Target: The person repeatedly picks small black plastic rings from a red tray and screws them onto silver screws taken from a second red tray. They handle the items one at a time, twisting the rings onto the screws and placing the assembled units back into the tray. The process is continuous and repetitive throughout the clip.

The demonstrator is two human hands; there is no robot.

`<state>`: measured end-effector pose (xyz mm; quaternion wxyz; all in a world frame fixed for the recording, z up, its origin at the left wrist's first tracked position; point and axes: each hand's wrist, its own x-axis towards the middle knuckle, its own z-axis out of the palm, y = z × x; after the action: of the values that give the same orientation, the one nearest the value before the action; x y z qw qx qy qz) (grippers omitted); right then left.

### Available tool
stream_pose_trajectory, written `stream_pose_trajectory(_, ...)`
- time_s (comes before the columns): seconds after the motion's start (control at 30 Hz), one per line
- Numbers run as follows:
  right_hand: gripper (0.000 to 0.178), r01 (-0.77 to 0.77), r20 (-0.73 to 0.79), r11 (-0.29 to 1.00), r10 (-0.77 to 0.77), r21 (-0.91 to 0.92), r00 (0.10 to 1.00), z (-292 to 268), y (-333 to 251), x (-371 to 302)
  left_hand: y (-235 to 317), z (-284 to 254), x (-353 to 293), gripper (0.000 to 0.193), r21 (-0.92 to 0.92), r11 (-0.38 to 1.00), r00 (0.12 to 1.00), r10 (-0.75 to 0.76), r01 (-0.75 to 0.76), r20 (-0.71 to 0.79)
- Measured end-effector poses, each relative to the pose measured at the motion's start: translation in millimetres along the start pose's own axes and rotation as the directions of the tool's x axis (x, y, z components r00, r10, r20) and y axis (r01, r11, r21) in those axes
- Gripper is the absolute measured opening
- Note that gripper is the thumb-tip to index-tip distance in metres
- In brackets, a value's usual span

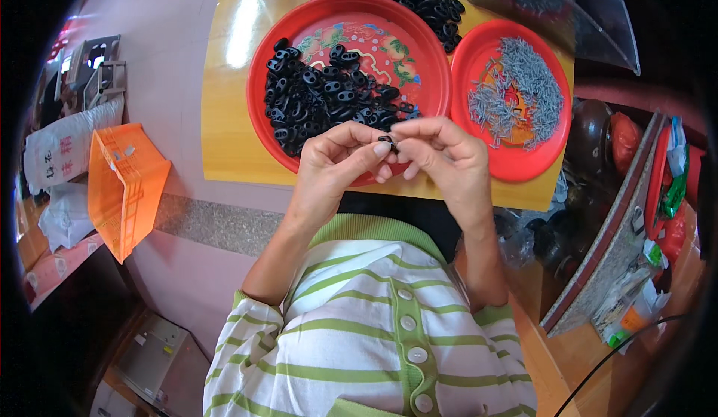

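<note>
My left hand (336,155) pinches a small black plastic piece (387,139) between thumb and fingertips, above the near rim of a large round red tray (256,92). Close against that piece, my right hand (449,155) has its thumb and index finger drawn together; whatever they grip is too small to make out. In the tray lies a heap of black plastic pieces (329,92), many oval with two holes. A smaller red plate (516,169) to the right holds a spread of thin grey metal screws or pins (531,80).
Both red vessels rest on a yellow tabletop (224,133). More black pieces (426,9) lie behind the tray. A clear plastic bin (598,13) stands at the far right. An orange crate (127,185) is on the left, and a cluttered board-edged shelf (606,230) on the right.
</note>
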<state>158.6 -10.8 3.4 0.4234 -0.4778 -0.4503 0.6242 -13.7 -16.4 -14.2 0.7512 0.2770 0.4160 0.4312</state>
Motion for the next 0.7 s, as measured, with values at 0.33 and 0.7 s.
stream_pose_trajectory(0.33,0.017,0.395,0.225,0.41,-0.402,-0.822,0.887,-6,5,58,7,-6,1,0.01,-0.058,0.998,1.0,0.009,-0.011,-0.03)
stream_pose_trajectory(0.7,0.01,0.212,0.004,0.818,-0.249,-0.534,0.969,-2,-5,42,1,-6,7,0.01,-0.013,0.991,0.991,0.131,-0.131,-0.032)
